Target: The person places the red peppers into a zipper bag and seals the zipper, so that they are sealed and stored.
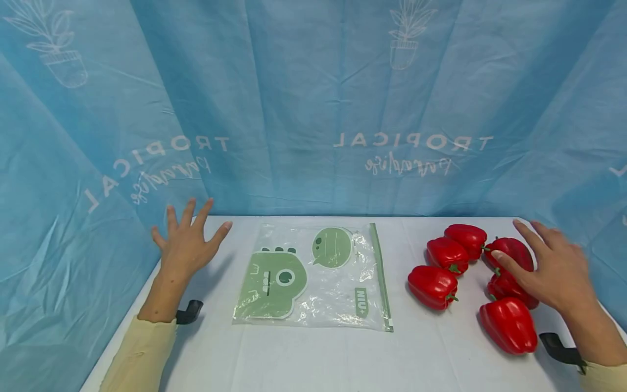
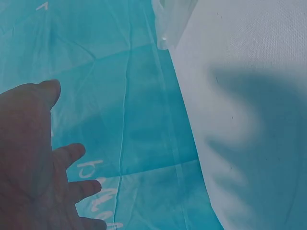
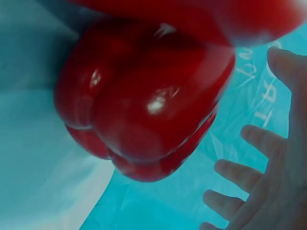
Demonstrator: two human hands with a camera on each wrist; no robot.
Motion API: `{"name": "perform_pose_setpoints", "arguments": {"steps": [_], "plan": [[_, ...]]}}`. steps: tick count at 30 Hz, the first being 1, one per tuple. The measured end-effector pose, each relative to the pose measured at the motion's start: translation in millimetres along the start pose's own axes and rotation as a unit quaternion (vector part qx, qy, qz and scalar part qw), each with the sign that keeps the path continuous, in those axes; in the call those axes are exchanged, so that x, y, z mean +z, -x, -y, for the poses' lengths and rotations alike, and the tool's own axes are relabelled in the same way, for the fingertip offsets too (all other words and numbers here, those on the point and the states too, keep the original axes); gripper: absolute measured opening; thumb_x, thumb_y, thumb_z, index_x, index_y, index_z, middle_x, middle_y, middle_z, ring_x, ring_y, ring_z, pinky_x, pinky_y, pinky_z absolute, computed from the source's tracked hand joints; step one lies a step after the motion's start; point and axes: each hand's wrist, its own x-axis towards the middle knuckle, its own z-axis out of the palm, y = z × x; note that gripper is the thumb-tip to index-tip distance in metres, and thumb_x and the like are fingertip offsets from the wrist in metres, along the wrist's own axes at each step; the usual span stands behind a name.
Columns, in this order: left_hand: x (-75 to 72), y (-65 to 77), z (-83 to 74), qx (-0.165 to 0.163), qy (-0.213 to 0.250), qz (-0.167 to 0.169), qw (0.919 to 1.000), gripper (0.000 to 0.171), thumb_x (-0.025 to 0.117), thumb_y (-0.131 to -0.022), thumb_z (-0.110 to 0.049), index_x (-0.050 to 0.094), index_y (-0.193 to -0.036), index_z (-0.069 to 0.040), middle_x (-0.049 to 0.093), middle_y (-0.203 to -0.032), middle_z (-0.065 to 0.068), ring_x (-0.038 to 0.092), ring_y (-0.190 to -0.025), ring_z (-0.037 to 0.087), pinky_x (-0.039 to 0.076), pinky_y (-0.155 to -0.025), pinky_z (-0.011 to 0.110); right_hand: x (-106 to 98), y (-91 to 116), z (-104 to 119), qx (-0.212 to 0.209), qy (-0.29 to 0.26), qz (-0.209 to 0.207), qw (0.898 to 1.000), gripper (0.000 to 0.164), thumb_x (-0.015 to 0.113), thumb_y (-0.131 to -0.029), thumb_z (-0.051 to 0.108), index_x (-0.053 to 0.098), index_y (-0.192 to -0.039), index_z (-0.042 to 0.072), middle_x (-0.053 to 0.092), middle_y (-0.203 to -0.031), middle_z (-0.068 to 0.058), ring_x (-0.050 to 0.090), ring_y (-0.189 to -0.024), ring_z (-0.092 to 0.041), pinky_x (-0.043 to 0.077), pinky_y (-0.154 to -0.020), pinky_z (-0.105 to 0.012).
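Head view. The left hand [image 1: 188,239] is raised at the left edge of the white table [image 1: 313,359], its palm downward, all five digits straight and widely spread, holding nothing. The right hand [image 1: 558,267] is over the right side of the table, its fingers extended and thumb reaching out above the red peppers [image 1: 432,287]; it is likewise opened wide and has hold of nothing. Both forearms wear pale yellow sleeves [image 1: 139,354], with a black wrist fitting [image 1: 190,312] projecting beside each wrist. Six peppers are counted: three in a left cluster and three in a right one, the latter nearest the right hand, which partly covers two of them. One clear plastic bag [image 1: 328,294], with a green cartoon creature and a green edge strip, lies flat between the left hand and the peppers. A blue curtain [image 1: 303,109] with reversed lettering rises behind and at both sides.

Left wrist view. The spread hand is well apart from the table edge; its shadow [image 2: 268,143] falls on the white cloth. A corner of the bag shows at top.

Right wrist view. Peppers fill the upper centre, overlapping; the splayed hand appears at right, with a gap between its fingers and the central pepper.
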Motion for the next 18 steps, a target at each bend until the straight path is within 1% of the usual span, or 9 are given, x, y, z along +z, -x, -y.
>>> {"name": "perform_pose_setpoints", "arguments": {"steps": [3,6,11,14,18], "plan": [[0.2,0.2,-2.1,-0.001,0.003,-0.004,1.0000,0.087,0.041,-0.101,-0.077,0.025,-0.170,-0.026,0.017,-0.174,0.023,-0.005,-0.156,0.061,-0.004,-0.106,0.092,-1.4,0.5,4.9,0.000,-0.010,0.001,1.000,0.111,0.089,-0.078,0.027,0.025,-0.167,0.008,0.027,-0.161,-0.039,0.028,-0.143,-0.065,0.033,-0.096,-0.089],[0.7,0.2,-4.4,0.002,0.011,-0.011,0.9999,0.086,0.043,-0.101,-0.076,0.030,-0.169,-0.024,0.022,-0.172,0.024,0.004,-0.156,0.061,0.000,-0.106,0.092,-3.0,0.7,9.9,0.002,-0.018,0.005,1.000,0.112,0.091,-0.076,0.027,0.028,-0.166,0.006,0.030,-0.159,-0.039,0.032,-0.139,-0.065,0.040,-0.086,-0.087],[2.8,0.8,-8.5,0.017,0.016,-0.035,0.9991,0.082,0.047,-0.103,-0.071,0.039,-0.165,-0.018,0.032,-0.166,0.026,0.020,-0.151,0.059,0.013,-0.105,0.089,-5.9,1.1,17.7,-0.001,-0.032,0.008,0.999,0.110,0.094,-0.074,0.028,0.033,-0.164,0.004,0.035,-0.154,-0.039,0.037,-0.132,-0.065,0.043,-0.083,-0.085],[5.1,0.5,-10.3,0.023,0.017,-0.048,0.9985,0.080,0.049,-0.103,-0.068,0.042,-0.163,-0.014,0.036,-0.164,0.027,0.027,-0.148,0.057,0.019,-0.104,0.087,-8.3,1.1,22.1,-0.003,-0.036,0.007,0.999,0.109,0.095,-0.074,0.029,0.036,-0.162,0.003,0.037,-0.152,-0.040,0.039,-0.130,-0.065,0.044,-0.083,-0.084],[6.6,0.5,-14.1,0.029,0.029,-0.064,0.9971,0.078,0.053,-0.104,-0.064,0.047,-0.159,-0.009,0.042,-0.160,0.027,0.036,-0.145,0.056,0.025,-0.103,0.085,-12.3,1.5,28.7,-0.005,-0.041,0.008,0.999,0.107,0.096,-0.073,0.029,0.039,-0.160,0.002,0.038,-0.151,-0.040,0.039,-0.130,-0.065,0.045,-0.083,-0.084]]}}
